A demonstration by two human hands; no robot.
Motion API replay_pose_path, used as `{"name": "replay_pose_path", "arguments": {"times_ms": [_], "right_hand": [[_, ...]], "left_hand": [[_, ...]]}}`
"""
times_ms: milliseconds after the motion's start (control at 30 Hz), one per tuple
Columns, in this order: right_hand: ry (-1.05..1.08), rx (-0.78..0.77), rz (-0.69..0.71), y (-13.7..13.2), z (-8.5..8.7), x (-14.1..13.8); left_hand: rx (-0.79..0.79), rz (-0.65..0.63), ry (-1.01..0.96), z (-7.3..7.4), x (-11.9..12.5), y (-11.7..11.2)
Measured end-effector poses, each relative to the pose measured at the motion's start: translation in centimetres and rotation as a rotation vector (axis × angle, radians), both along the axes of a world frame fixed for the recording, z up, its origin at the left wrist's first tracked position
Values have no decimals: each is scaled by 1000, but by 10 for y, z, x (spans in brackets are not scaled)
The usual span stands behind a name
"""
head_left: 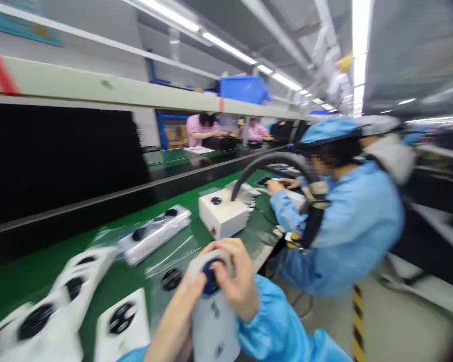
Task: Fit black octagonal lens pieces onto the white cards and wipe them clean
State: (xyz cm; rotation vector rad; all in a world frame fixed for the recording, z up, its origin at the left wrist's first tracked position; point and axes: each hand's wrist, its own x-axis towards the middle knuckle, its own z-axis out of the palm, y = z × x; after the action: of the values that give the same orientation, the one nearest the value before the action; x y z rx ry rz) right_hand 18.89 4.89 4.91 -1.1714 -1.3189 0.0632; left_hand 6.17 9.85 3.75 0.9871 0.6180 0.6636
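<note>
I hold a white device (214, 322) with a round dark blue fan opening upright in front of me. My right hand (236, 281) wraps over its top, fingers curled round the fan opening. My left hand (183, 309) grips its left side, thumb near the opening. Both sleeves are light blue. Several similar white devices (123, 322) with black fan grilles lie on the green bench (33, 274) at the lower left. One more white device lies wrapped in a clear bag (154, 234) further back.
A white box (222, 213) with a grey hose (268, 163) stands on the bench ahead. A co-worker in a light blue coat and cap (347, 221) leans over the bench at the right. More people sit behind a dark conveyor (98, 201). The picture is motion-blurred.
</note>
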Motion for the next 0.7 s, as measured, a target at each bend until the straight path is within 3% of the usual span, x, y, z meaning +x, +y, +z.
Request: {"name": "replay_pose_path", "arguments": {"times_ms": [67, 167, 267, 367, 500, 700], "right_hand": [[-137, 75, -153, -3, 3, 1], [-415, 267, -268, -5, 4, 5], [-550, 334, -331, -7, 4, 2], [-579, 329, -353, -6, 5, -5], [-603, 371, -357, -6, 8, -4], [-705, 294, -162, -22, 3, 7]], "left_hand": [[4, 64, 40, -18, 9, 15], [14, -18, 32, -39, 20, 49], [-50, -66, 62, -40, 23, 69], [-133, -153, 45, -23, 27, 65], [-248, -299, -27, 6, 28, 36], [-280, -79, -98, 43, -11, -17]]}}
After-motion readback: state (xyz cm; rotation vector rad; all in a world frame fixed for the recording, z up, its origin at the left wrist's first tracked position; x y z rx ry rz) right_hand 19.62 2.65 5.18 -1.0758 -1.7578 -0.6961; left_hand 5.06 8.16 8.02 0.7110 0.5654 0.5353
